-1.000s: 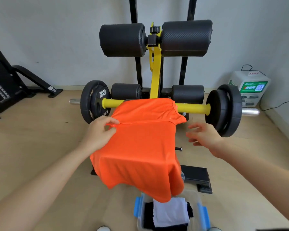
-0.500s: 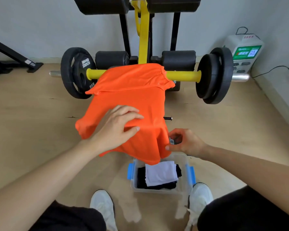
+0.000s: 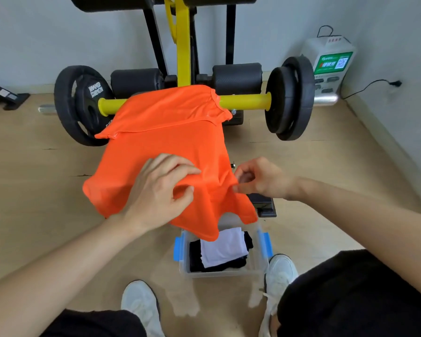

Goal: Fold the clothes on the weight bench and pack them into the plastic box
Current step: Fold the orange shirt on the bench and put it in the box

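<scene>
My left hand (image 3: 161, 190) lies on the orange shirt (image 3: 165, 135), fingers curled, bunching up a fold of it. My right hand (image 3: 260, 178), just to its right, seems to pinch the shirt's right edge, though its fingertips are partly hidden. The shirt drapes over the weight bench (image 3: 182, 45). Nearer me, the plastic box (image 3: 219, 274) holds folded white and black clothes (image 3: 224, 246).
</scene>
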The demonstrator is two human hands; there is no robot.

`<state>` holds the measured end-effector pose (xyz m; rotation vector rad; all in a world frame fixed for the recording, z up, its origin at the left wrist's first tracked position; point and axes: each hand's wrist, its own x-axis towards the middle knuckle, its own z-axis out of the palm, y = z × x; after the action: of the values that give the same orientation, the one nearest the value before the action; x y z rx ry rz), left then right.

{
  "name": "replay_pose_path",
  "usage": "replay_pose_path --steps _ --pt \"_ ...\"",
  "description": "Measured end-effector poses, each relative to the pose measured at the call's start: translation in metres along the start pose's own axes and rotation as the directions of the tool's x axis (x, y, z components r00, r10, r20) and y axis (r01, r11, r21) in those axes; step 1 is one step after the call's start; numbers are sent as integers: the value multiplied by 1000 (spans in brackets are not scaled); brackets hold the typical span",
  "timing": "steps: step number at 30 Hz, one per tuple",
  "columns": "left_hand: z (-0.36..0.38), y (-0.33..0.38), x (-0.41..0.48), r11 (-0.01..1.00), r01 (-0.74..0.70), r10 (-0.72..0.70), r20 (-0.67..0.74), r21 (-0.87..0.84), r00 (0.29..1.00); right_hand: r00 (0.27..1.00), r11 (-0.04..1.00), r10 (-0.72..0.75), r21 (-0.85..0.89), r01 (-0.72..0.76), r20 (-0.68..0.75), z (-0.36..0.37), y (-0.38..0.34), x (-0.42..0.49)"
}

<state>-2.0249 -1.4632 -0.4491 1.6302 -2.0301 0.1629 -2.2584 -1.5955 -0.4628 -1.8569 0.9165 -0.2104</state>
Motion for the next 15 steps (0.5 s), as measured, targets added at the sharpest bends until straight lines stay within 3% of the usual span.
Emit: replay_pose_path --steps 5,8,11,15 --pt "3 29 1 986 -20 13 -42 -166 999 991 910 65 415 -12 -113 -11 -23 -15" --pt "3 50 -2 922 212 -197 81 -325 977 988 798 97 603 -4 -121 -8 -35 -19" --pt "7 59 0 818 414 -366 194 -399 910 987 718 113 696 0 -116 -2 -42 -18" --pt "11 53 9 711 437 -392 205 -551 897 988 688 103 726 12 -114 0 -48 -20"
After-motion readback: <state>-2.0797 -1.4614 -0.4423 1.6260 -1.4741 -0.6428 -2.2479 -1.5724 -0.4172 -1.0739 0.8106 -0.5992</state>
